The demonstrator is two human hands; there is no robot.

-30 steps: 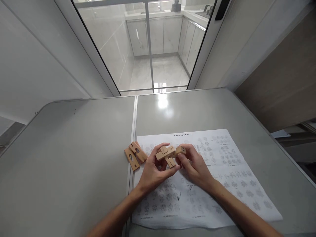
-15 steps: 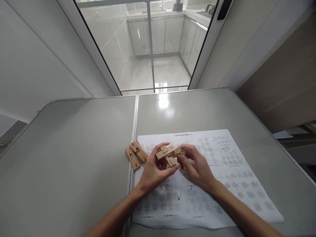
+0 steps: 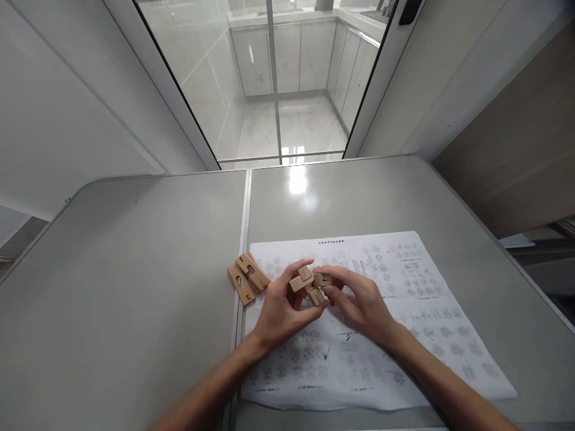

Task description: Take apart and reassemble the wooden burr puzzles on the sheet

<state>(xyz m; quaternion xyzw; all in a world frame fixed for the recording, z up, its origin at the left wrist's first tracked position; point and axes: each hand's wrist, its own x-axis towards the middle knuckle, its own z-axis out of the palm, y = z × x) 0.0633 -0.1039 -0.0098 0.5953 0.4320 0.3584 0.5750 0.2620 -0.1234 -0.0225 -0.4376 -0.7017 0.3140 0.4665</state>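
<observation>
Both hands meet over a printed sheet (image 3: 404, 311) on a grey table (image 3: 135, 287). My left hand (image 3: 281, 314) curls its thumb and fingers around a small cluster of interlocked wooden puzzle pieces (image 3: 308, 282), held just above the sheet. My right hand (image 3: 359, 302) pinches the right side of the same cluster, where a piece marked with a black letter sticks out. Part of the cluster is hidden by my fingers.
Two loose wooden puzzle pieces (image 3: 247, 278) with notches and black marks lie to the left of the sheet, beside the table's centre seam (image 3: 245, 209). Beyond the far table edge stands a glass sliding door (image 3: 278, 78). A wooden wall panel (image 3: 516, 137) is at the right.
My right hand has pushed its marked piece leftward, closer into the cluster, and the cluster has turned slightly in my left hand. The loose pieces have not moved.
</observation>
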